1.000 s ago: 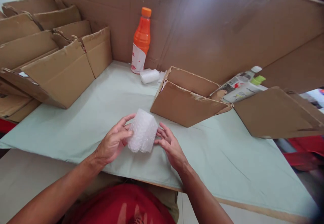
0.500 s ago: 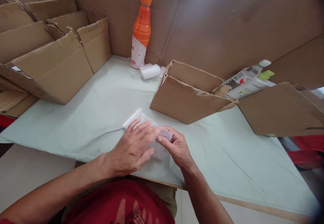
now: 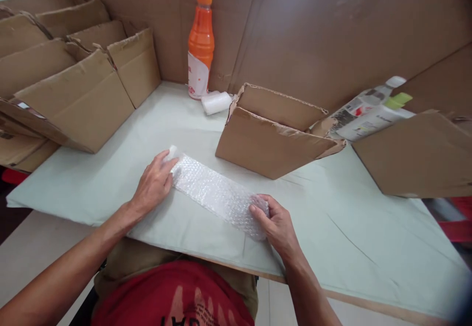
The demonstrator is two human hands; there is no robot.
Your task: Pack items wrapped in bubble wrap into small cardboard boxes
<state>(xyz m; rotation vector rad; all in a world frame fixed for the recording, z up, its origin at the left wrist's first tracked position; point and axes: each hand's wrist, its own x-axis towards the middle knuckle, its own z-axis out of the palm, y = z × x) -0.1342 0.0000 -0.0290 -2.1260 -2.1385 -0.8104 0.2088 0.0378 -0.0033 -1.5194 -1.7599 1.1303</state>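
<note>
Between the two hands the bubble wrap (image 3: 217, 194) now lies unrolled flat, left hand (image 3: 153, 184) fingers pressing one end, right hand (image 3: 278, 225) fingers curled on the other.

The right hand (image 3: 278, 225) covers the near end of the clear bubble-wrap strip (image 3: 217, 193), and the left hand (image 3: 153, 183) hides its far corner. The open brown cardboard box (image 3: 273, 134) conceals its own contents behind its front wall. The printed labels on the two white plastic bottles (image 3: 368, 112) are too small to read. The stacked brown cardboard boxes (image 3: 55, 80) run off the left edge.
</note>
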